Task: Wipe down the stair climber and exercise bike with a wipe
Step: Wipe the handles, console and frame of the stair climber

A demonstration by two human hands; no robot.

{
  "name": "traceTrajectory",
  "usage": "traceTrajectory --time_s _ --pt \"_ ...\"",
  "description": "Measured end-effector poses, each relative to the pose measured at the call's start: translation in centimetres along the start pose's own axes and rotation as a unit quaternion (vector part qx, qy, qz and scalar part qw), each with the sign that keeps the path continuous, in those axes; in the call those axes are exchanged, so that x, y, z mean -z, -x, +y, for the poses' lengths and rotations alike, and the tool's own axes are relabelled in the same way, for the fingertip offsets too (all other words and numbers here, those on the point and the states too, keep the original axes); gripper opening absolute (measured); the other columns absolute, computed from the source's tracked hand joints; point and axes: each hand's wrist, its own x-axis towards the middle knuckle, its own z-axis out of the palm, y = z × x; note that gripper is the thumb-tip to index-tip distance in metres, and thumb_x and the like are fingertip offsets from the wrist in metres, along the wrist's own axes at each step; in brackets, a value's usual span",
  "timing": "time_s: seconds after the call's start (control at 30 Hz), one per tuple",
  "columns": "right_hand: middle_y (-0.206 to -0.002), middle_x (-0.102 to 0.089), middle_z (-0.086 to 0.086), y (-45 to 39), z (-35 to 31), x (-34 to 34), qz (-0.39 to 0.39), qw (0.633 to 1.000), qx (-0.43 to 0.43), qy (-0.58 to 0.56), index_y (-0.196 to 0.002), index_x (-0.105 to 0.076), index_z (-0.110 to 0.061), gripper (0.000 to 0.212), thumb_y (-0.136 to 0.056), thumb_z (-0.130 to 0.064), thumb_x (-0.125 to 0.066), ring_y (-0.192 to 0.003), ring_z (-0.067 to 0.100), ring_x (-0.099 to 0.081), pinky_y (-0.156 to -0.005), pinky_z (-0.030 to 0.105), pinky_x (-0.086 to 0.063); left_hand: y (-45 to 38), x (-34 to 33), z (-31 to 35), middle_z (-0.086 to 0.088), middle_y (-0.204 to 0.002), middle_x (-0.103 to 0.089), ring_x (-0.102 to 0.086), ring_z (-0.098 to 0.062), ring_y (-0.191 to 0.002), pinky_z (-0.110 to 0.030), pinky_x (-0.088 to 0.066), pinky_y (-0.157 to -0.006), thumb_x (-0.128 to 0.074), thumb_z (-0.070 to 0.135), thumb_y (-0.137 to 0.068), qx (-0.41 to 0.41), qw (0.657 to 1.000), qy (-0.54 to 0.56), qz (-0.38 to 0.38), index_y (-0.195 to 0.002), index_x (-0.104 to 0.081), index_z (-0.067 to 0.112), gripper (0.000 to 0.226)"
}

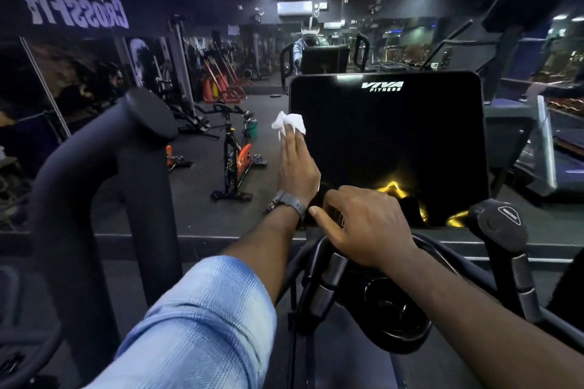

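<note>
A large black console screen (388, 148) marked "VIVA FITNESS" stands ahead, with an orange-and-black exercise bike (235, 161) on the floor to its left. The left hand (297, 167), fingers extended, presses a crumpled white wipe (289, 124) against the screen's left edge. The right hand (363, 224) rests half-curled at the screen's lower edge, holding nothing.

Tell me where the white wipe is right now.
In the head view the white wipe sits left of centre, pinched at the fingertips of the left hand and pressed against the left edge of the black Viva Fitness console screen.
</note>
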Motion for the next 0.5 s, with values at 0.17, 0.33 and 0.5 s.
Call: traceTrajectory --time_s 0.17,0.33,0.5 --pt "-0.098 -0.063 -0.012 -1.5 0.0 -0.1 -0.037 0.992 -0.082 -0.093 -0.114 -0.056 -0.031 0.048 -0.085 -0.068 -0.053 -0.090 0.008 -0.061 -0.072 0.035 -0.058 0.3 1.7 0.3 -0.017 -0.165 -0.001 0.006 -0.030 -0.153 -0.044 -0.003 -0.124 -0.044 -0.005 -0.086 -0.050 0.993 -0.036 -0.099 -0.154 -0.013 -0.003 0.075" --pt "-0.131 -0.058 0.007 -4.4 0.5 1.0 -0.050 0.979 -0.136 -0.145 -0.140 -0.045 -0.020 0.071 -0.086 -0.064 -0.060 -0.123 0.027 -0.052 -0.096 0.048 -0.051 0.5 6.0 2.6 -0.026 -0.162 -0.010 -0.013 -0.034 -0.151 -0.038 -0.017 -0.123 -0.045 -0.015 -0.088 -0.075 0.995 -0.003 -0.065 -0.150 -0.019 -0.010 0.068" --pt "-0.126 -0.062 0.012 -6.8 -0.2 2.8 0.037 0.968 -0.166 -0.182 -0.133 -0.050 -0.017 0.052 -0.094 -0.050 -0.054 -0.120 0.035 -0.055 -0.097 0.050 -0.049 0.3 12.4 6.3 -0.013 -0.165 -0.011 -0.028 -0.030 -0.146 -0.039 -0.041 -0.109 -0.049 -0.011 -0.083 -0.069 0.997 0.042 -0.011 -0.153 -0.025 0.002 0.074"
